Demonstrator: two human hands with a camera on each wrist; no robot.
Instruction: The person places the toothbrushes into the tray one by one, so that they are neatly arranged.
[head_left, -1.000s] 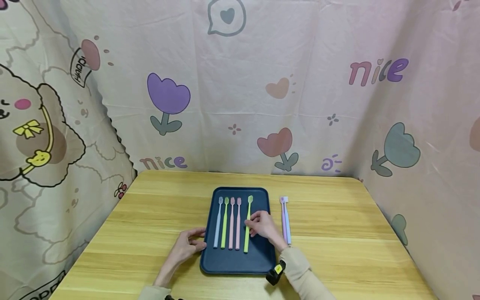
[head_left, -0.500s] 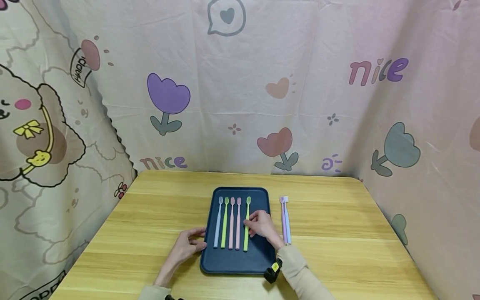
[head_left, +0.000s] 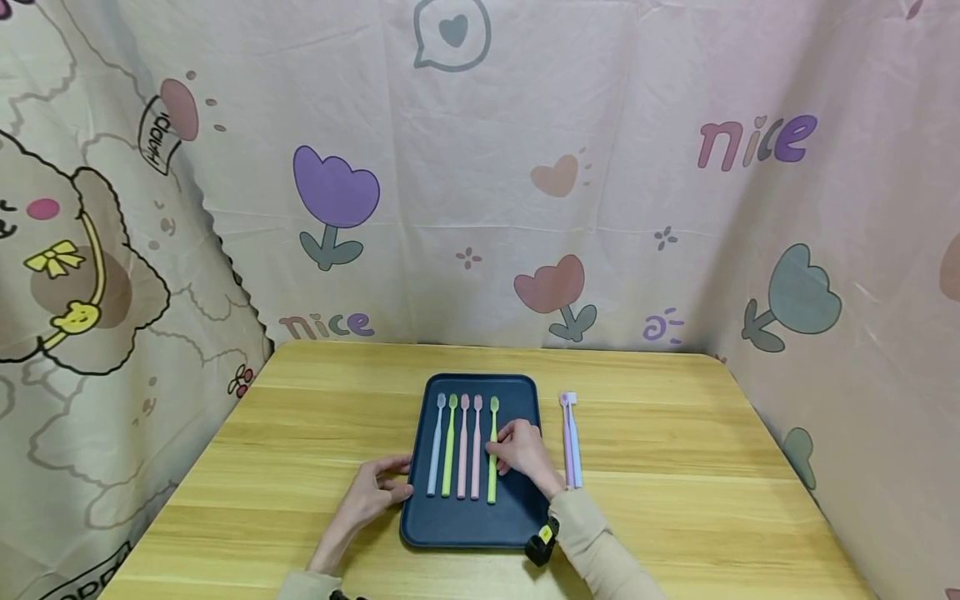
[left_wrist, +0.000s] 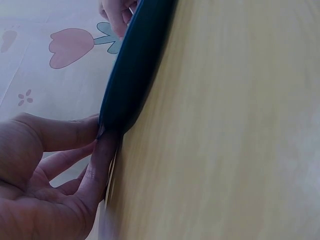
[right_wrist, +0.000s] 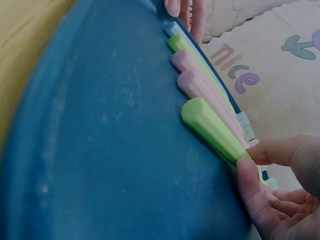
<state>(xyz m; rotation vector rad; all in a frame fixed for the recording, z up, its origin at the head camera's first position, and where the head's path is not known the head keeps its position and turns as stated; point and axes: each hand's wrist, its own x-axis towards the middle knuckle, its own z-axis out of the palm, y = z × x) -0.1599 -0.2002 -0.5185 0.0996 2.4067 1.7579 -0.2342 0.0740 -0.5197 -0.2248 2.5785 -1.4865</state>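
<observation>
A dark blue tray point(head_left: 480, 529) lies on the table, and my left hand point(head_left: 371, 493) holds its left edge; in the left wrist view the thumb and a finger point(left_wrist: 102, 157) meet at the rim. With thumb and fingertips my right hand point(head_left: 525, 454) pinches a green toothbrush point(head_left: 492, 487) by its handle, low over the tray's right half. Left of it several toothbrushes lie in a row, heads away from me: a blue one point(head_left: 434, 458), another green one point(head_left: 449, 458) and two pink ones point(head_left: 462, 458). In the right wrist view, the held toothbrush's handle end point(right_wrist: 200, 115) sits close beside the pink ones.
Right of the tray, a purple toothbrush point(head_left: 566, 429) and a blue-and-white toothbrush point(head_left: 575, 450) lie side by side on the wooden table point(head_left: 675, 467). A printed curtain point(head_left: 465, 125) hangs behind and beside the table.
My right hand has moved slightly left with the green toothbrush, which has straightened to lie nearly parallel to the row. The left hand and tray have stayed put.
</observation>
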